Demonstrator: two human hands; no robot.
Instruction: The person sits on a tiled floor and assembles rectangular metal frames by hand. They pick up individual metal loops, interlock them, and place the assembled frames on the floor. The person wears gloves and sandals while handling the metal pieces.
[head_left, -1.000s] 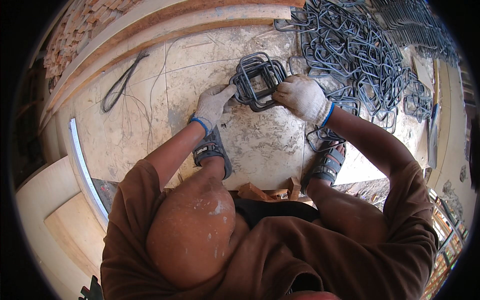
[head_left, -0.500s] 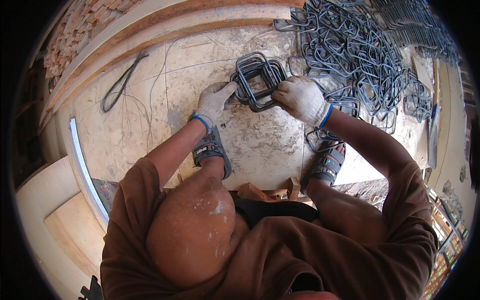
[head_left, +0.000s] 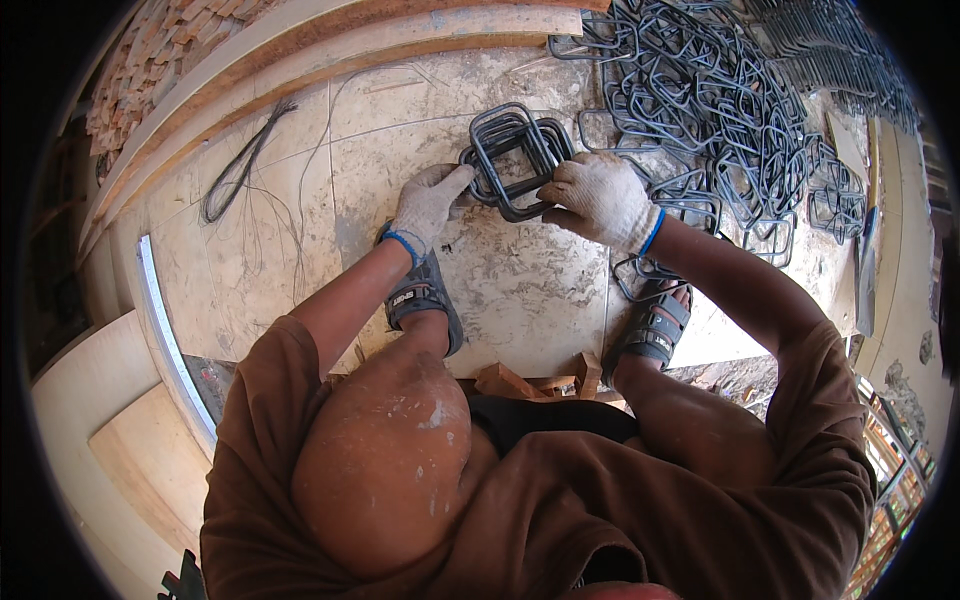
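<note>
Between my hands is a small stack of square steel stirrups (head_left: 519,190), bent from dark rod with rounded corners and loosely lined up. My left hand (head_left: 432,203), in a whitish knit glove with a blue cuff, pinches the stack's left side between thumb and fingers. At the stack's lower right corner, my right hand (head_left: 601,200) in a matching glove has its fingers closed on the rods. The fingertips of both hands are partly hidden by the gloves and the rods.
A large tangled heap of stirrups (head_left: 700,100) spreads over the tiled floor (head_left: 520,290) at the upper right. Long timber beams (head_left: 330,55) lie across the far left. A loop of thin tie wire (head_left: 240,170) is on the left. My sandalled feet flank the work; wood offcuts (head_left: 508,383) lie between them.
My right hand has shifted slightly left along the stack, and its fingers have moved on the lower right corner. The left hand and the stack are nearly still.
</note>
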